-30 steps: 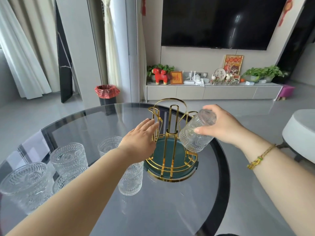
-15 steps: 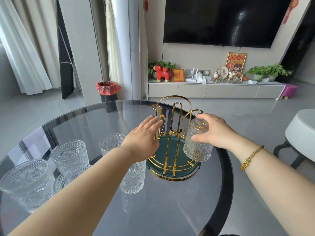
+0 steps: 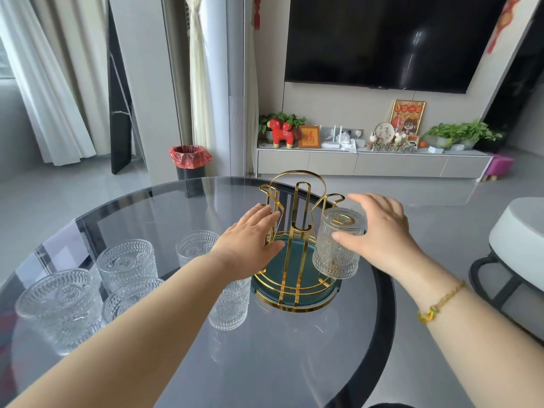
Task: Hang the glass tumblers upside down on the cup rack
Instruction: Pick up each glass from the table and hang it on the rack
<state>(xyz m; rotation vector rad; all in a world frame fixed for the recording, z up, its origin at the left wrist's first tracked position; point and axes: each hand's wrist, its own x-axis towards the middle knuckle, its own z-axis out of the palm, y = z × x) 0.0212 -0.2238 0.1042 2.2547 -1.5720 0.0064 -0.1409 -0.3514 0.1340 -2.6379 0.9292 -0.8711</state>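
A gold wire cup rack (image 3: 296, 301) with a teal base stands at the far right of the round glass table (image 3: 294, 363). One patterned glass tumbler (image 3: 335, 251) hangs upside down on the rack's right prong. My right hand (image 3: 382, 237) is beside it with the fingers spread and lifted behind the glass; only the thumb touches its side. My left hand (image 3: 250, 240) lies flat and open against the rack's left prongs. Several more tumblers stand upright on the left, the nearest (image 3: 229, 307) partly hidden under my left forearm, another (image 3: 126, 263) further left.
The table's dark rim (image 3: 382, 304) runs just right of the rack. A white round stool (image 3: 518, 231) stands on the floor to the right. A bin with a red bag (image 3: 190, 160) and a TV cabinet (image 3: 371, 164) are beyond the table.
My right hand brought the tilted tumbler down over the right prong, turned it fully upside down, and then opened its fingers. My left hand stayed against the rack.
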